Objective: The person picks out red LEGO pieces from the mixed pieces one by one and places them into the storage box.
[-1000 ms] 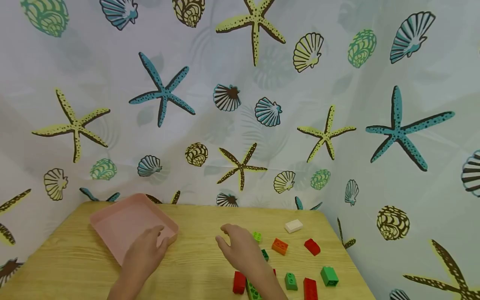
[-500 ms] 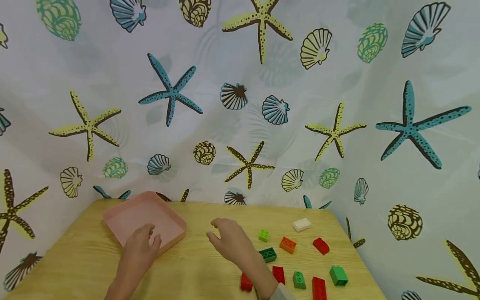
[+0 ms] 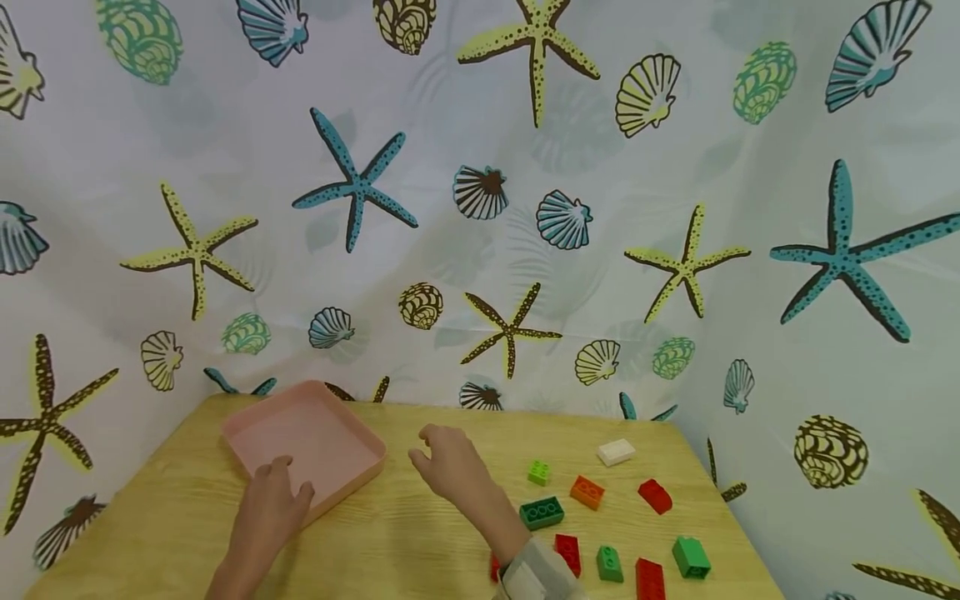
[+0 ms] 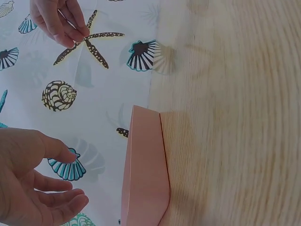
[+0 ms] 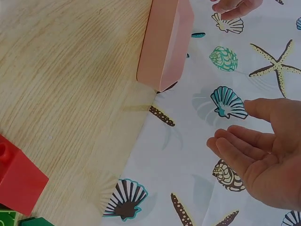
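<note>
Pink tray (image 3: pixel 326 433) lies near the left grip (image 3: pixel 270 504)

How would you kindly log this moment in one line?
left grip: empty, near tray | right grip: empty | bricks: on table

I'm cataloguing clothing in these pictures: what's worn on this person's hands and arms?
The left hand and right hand are ungloved. A pale greyish sleeve covers part of the right forearm; no sleeve shows on the left.
</note>
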